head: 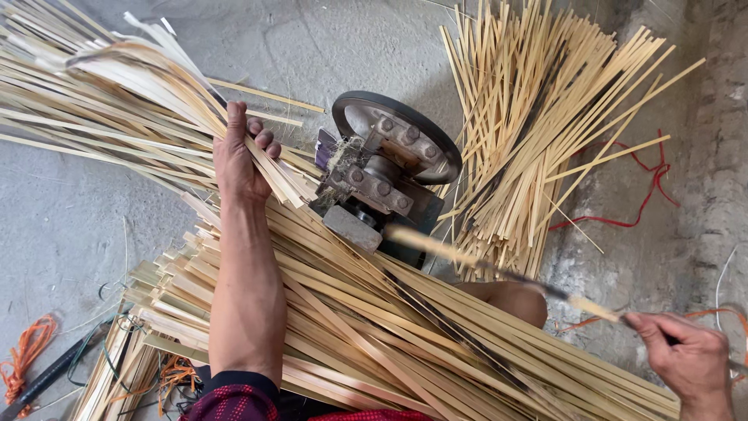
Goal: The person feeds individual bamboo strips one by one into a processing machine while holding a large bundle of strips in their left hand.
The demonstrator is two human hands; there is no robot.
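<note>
A person works over one small metal splitting machine (387, 175) with a single round wheel, set on a grey concrete floor (62, 226) among three heaps of pale bamboo strips, each too dense to count strip by strip. The left hand (240, 156) is closed around a thick sheaf of thin strips (117, 101) that fans away to the upper left, thumb on one side and fingers curled over the other, just beside the machine. The right hand (686, 355), well apart at the lower right, pinches one long bamboo strip (483, 261) between thumb and fingers; the strip runs slantwise up to the machine's near side and is blurred. A second heap of wider slats (389, 335) lies across the person's lap beneath both forearms. A third heap (538, 132) leans beyond the machine at upper right, with one red cord (650, 187) looping beside it. One tangle of orange twine (27, 351) lies at lower left.
</note>
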